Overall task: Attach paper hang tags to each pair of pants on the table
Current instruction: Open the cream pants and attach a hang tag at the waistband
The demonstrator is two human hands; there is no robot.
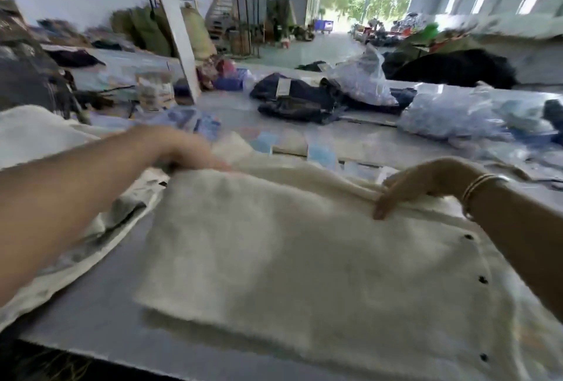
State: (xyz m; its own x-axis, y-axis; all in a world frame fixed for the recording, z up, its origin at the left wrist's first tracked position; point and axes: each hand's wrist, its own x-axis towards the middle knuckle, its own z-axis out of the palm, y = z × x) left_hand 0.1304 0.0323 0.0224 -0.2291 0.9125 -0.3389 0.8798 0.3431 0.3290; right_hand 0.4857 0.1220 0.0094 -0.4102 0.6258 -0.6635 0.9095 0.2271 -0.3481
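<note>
A folded pair of cream-white pants (304, 252) lies across the grey table (100, 313) in front of me, with dark buttons along its right side. My left hand (185, 152) holds the far left edge of the fabric, fingers curled over it. My right hand (417, 185), with bangles on the wrist, pinches the far right edge, thumb pointing down on the cloth. The frame is blurred by motion. Paper tags (323, 155) in pale blue and white lie scattered just beyond the pants.
More cream fabric (45, 136) is heaped at the left. Dark pants (298, 97) with a tag lie farther back, beside clear plastic bags (457, 115). A white post (173, 24) rises at the back left.
</note>
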